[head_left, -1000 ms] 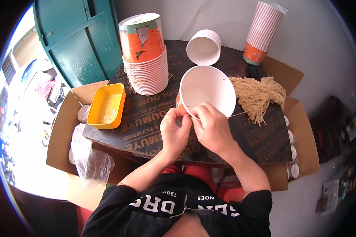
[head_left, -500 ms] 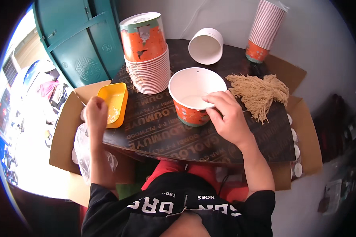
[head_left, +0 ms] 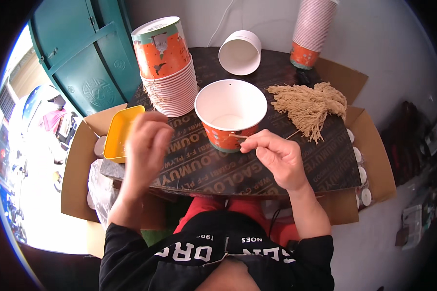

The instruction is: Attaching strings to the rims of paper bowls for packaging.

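The head view showed an orange-and-white bucket (head_left: 232,107) standing upright near the middle of the dark bench (head_left: 199,170), its mouth facing up and a small hole below the far rim. The right hand (head_left: 279,157) was at the bucket's near right side, its thumb and forefinger pinched together on a short piece of tan string (head_left: 237,136) that lay across the front of the bucket. Whether those fingers touched the bucket could not be told. The left hand (head_left: 148,148) was raised at the near right edge of a yellow tray (head_left: 114,138), covering part of it; its fingers were curled and blurred, and it could not be told whether they had hold of anything. Behind the tray and to its right rose a tall stack of buckets (head_left: 171,94), the top one upside down. A white tub (head_left: 240,56) lay on its side farther back, and a tan string bundle (head_left: 308,104) lay right of the bucket.
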`<action>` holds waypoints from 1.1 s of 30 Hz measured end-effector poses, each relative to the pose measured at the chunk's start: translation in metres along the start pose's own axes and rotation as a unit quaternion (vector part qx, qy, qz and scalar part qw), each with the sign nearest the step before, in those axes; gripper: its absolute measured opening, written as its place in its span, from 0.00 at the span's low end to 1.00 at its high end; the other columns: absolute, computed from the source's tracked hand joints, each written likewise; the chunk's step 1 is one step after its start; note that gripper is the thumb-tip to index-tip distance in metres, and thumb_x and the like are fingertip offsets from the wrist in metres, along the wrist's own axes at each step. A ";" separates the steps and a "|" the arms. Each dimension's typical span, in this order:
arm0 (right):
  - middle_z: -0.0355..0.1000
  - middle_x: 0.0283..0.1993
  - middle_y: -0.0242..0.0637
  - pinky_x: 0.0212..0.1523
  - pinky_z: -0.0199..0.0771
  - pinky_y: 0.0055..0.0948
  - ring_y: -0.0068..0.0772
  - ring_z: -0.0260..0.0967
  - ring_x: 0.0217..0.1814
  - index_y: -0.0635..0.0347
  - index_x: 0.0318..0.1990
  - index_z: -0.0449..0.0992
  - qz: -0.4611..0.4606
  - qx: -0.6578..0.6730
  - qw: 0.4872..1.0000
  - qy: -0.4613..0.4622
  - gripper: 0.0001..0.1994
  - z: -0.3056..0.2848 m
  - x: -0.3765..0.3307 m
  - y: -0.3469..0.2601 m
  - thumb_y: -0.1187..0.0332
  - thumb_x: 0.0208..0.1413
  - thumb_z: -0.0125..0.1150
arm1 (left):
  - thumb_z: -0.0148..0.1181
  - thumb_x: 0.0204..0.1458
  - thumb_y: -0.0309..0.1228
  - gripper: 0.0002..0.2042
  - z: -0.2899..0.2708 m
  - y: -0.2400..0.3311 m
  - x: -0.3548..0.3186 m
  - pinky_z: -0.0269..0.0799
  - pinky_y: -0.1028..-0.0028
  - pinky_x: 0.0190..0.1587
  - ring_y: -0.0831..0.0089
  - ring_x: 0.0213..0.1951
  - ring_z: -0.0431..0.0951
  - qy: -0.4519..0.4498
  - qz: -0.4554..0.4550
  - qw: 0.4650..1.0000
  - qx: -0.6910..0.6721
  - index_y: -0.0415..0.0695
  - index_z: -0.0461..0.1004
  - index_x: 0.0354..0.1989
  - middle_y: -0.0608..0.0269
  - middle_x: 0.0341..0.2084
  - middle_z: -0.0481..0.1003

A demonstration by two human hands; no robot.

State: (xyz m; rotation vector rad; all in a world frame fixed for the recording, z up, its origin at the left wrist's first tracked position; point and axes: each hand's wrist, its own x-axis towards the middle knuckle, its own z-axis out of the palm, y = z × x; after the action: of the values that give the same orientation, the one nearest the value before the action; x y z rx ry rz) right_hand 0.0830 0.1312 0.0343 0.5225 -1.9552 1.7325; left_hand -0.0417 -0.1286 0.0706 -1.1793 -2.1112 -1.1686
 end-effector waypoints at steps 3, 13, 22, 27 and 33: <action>0.78 0.41 0.39 0.49 0.71 0.28 0.30 0.73 0.44 0.69 0.43 0.79 -0.019 -0.038 0.999 -0.015 0.08 0.011 -0.005 -0.006 0.78 0.60 0.54 | 0.60 0.56 0.30 0.09 0.022 0.023 -0.002 0.66 0.62 0.39 0.55 0.34 0.72 -0.073 0.030 0.996 -0.031 0.39 0.73 0.27 0.55 0.27 0.73; 0.73 0.33 0.34 0.36 0.67 0.22 0.23 0.68 0.34 0.67 0.44 0.77 0.004 -0.076 0.997 0.024 0.09 0.027 -0.021 -0.006 0.79 0.57 0.57 | 0.53 0.65 0.31 0.14 0.051 0.038 -0.005 0.61 0.78 0.29 0.83 0.25 0.64 -0.204 -0.183 0.926 -0.259 0.38 0.70 0.26 0.70 0.19 0.68; 0.72 0.27 0.34 0.28 0.64 0.26 0.26 0.64 0.26 0.66 0.36 0.77 -0.048 -0.200 0.971 0.120 0.04 0.047 -0.019 0.018 0.81 0.53 0.65 | 0.52 0.65 0.30 0.14 0.057 0.037 -0.007 0.62 0.79 0.29 0.82 0.25 0.64 -0.195 -0.165 0.934 -0.248 0.38 0.70 0.26 0.70 0.20 0.68; 0.72 0.25 0.36 0.28 0.63 0.28 0.30 0.65 0.25 0.64 0.31 0.77 -0.059 -0.202 0.967 0.146 0.03 0.049 -0.018 0.016 0.80 0.51 0.66 | 0.49 0.68 0.37 0.20 0.060 0.028 -0.013 0.63 0.78 0.30 0.81 0.25 0.65 -0.196 -0.188 0.932 -0.241 0.38 0.70 0.25 0.69 0.20 0.68; 0.72 0.23 0.35 0.28 0.63 0.30 0.32 0.65 0.25 0.64 0.30 0.78 -0.097 -0.253 0.951 0.152 0.04 0.050 -0.020 0.015 0.80 0.49 0.67 | 0.44 0.69 0.47 0.28 0.062 0.031 -0.013 0.59 0.77 0.27 0.82 0.24 0.61 -0.239 -0.218 0.906 -0.274 0.39 0.68 0.20 0.70 0.17 0.65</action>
State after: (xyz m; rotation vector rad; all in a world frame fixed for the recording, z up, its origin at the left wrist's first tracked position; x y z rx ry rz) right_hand 0.0854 0.0831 0.0060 0.2345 -1.9423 1.0577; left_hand -0.0074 -0.0745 0.0421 -1.3771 -2.5965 -1.9374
